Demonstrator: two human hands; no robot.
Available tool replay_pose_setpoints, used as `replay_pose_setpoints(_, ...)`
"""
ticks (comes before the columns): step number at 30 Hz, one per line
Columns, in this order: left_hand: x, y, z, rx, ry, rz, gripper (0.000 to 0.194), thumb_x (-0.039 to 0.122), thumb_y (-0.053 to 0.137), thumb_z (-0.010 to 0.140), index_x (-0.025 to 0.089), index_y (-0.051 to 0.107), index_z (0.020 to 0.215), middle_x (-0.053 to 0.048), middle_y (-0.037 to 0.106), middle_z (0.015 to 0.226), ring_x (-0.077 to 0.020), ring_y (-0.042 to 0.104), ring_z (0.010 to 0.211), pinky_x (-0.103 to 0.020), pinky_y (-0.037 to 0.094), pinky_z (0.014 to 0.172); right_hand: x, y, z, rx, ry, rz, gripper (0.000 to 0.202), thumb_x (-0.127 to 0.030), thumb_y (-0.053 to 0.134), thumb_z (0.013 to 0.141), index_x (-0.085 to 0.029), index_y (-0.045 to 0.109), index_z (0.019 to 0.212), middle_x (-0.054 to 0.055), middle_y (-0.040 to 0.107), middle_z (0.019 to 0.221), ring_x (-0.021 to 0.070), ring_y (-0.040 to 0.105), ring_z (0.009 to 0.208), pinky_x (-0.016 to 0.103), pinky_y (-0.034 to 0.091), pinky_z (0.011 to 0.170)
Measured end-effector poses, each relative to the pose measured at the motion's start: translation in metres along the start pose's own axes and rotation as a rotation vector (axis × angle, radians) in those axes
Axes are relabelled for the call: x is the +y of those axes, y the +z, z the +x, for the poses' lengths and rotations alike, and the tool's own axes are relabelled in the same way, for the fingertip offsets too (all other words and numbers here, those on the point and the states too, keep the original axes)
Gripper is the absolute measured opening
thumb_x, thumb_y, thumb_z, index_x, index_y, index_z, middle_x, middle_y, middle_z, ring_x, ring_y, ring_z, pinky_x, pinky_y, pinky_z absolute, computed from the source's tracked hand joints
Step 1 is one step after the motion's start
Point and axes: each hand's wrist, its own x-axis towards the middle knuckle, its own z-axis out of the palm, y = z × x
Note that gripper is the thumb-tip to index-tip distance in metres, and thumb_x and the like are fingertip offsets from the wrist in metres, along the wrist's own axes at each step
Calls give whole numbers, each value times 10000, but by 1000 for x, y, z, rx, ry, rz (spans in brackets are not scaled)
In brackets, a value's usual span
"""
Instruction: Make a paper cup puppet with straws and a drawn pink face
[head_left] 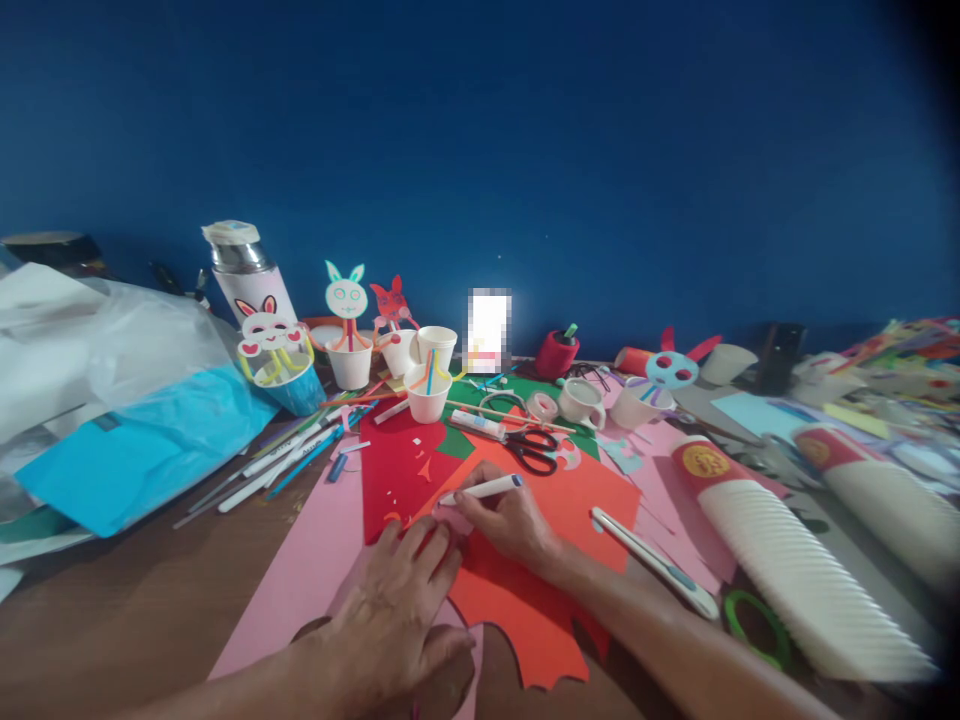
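My right hand [510,522] is closed around a white marker [491,487] with a dark blue end pointing up to the right. Its writing tip points down at a small pink paper piece [454,519], partly covered by my fingers. Palm down, my left hand [409,585] lies with outstretched fingers, the fingertips at the near edge of that piece. Beneath both hands are orange paper [517,590] with a jagged cut edge, red paper [386,475] with small scraps, and a large pink sheet [270,620].
Black-handled scissors [531,450] lie beyond my right hand. A utility knife [652,562], green tape ring [756,628] and stacked paper cups [810,580] are at right. Paper cups with rabbit figures [346,298], several markers [289,450] and a thermos [247,265] stand or lie around the back and left.
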Motion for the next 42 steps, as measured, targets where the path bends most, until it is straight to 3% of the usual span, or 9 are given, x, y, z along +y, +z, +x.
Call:
replay_pose_setpoints(9,-1,1,-2,5,8,-11,608,516,530,853,173,468,1352,-148,490,1364,-359,379,1259,-589,283,1038,-2,0,1,19,-2,0,123,-242,570,814,-192,518,715,-48,486,553,92,418,490,212,312,466)
replay_pose_setpoints(19,-2,-2,-1,25,9,-43,595,572,396,900,176,494,1332,-140,528,1331,-345,412,1234,-588,295,1030,1,1,1,48,-16,-27,124,-247,570,809,-190,509,717,-54,475,545,85,401,482,202,309,455)
replay_pose_setpoints(42,-3,-2,-1,11,2,-55,607,593,363,900,179,515,1316,-147,524,1333,-346,415,1233,-580,296,1035,4,0,-2,78,-51,-123,95,-240,548,802,-199,505,728,-47,514,545,102,453,479,213,333,462)
